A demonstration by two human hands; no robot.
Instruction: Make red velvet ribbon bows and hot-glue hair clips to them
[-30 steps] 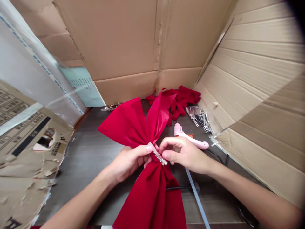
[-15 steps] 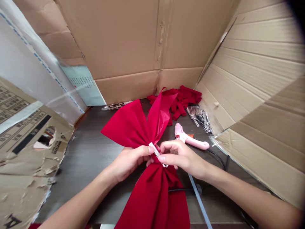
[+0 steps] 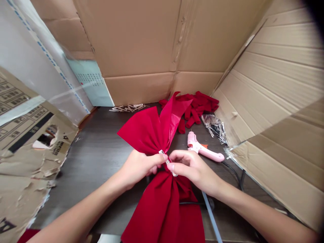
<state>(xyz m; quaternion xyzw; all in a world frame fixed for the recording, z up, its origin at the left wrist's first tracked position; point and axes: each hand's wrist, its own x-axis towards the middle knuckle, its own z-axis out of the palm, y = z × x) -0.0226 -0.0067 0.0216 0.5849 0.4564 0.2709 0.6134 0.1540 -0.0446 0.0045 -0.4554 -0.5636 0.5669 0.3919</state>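
Note:
A large red velvet bow (image 3: 146,130) is held above the dark table (image 3: 101,158), its tails hanging toward me. A silver metal hair clip (image 3: 167,162) lies across the bow's pinched middle. My left hand (image 3: 138,167) grips the gathered middle from the left, thumb tip on the clip's upper end. My right hand (image 3: 188,167) pinches the clip from the right with thumb and forefinger, the other fingers curled.
A pink glue gun (image 3: 204,151) lies just behind my right hand, its black cord running off to the right. Red fabric pieces (image 3: 196,108) and a bag of metal clips (image 3: 215,126) sit at the back right, loose clips (image 3: 129,108) at the back. Cardboard walls (image 3: 141,44) surround the table.
Both hands and the bow have shifted slightly right and away from me. My right fingers have closed further over the clip, which now shows less.

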